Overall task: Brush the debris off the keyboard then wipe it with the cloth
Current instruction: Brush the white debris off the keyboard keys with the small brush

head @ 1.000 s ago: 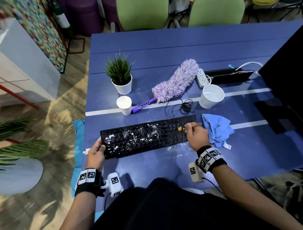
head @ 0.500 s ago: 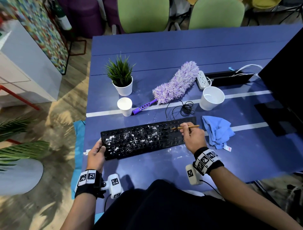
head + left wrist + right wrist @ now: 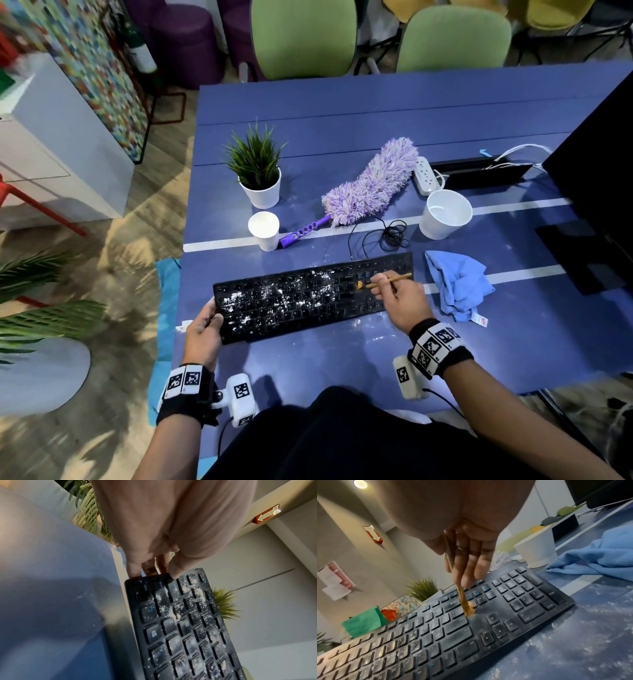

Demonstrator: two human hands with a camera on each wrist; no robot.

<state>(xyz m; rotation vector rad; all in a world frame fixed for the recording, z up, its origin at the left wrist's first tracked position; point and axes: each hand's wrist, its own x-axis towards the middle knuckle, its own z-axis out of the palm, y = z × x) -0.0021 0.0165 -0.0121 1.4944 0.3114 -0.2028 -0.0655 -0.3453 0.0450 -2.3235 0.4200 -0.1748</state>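
Keyboard (image 3: pixel 313 298) lies mid-table (image 3: pixel 342 113), powder thick on its 9 o'clock half, cloth (image 3: pixel 457 284) just at 3 o'clock; left wrist view shows left hand (image 3: pixel 164 534) gripping its end, right wrist view shows right hand (image 3: pixel 464 534) pinching brush (image 3: pixel 465 604), bristles on keys.

Blue table (image 3: pixel 376 113) crossed by white stripes, on a wood-patterned floor (image 3: pixel 113 342). Two green chairs (image 3: pixel 303 37) at the far edge, purple stools (image 3: pixel 185 44) to their left. White cabinet (image 3: pixel 65 144) with a multicoloured mosaic side at left. Grey walls (image 3: pixel 359 536), a red arrow sign (image 3: pixel 373 534), a round ceiling light (image 3: pixel 360 483) switched on.
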